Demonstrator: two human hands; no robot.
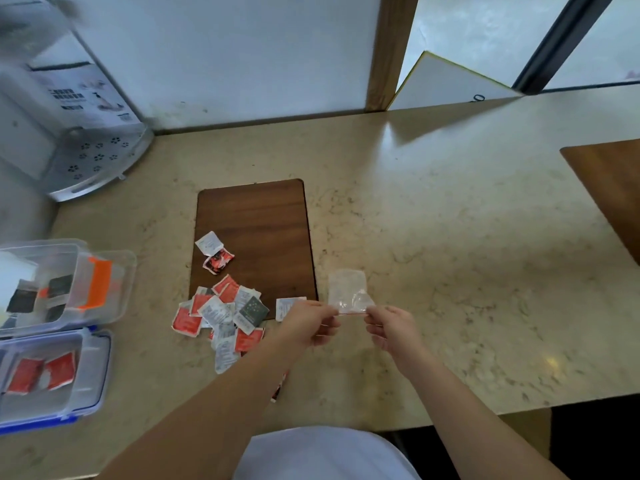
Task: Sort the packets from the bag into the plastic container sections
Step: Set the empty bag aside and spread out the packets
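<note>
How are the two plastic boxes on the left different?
The farther box has an orange clasp and holds dark packets; the nearer box has blue trim and holds red packets. Both are clear plastic, open on top, sitting on the counter.

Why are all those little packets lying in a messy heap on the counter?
The red, white and dark packets lie spilled in a loose pile across the beige stone counter and the brown wooden board's edge, unsorted. Both hands pinch the clear plastic bag, which looks empty.
</note>
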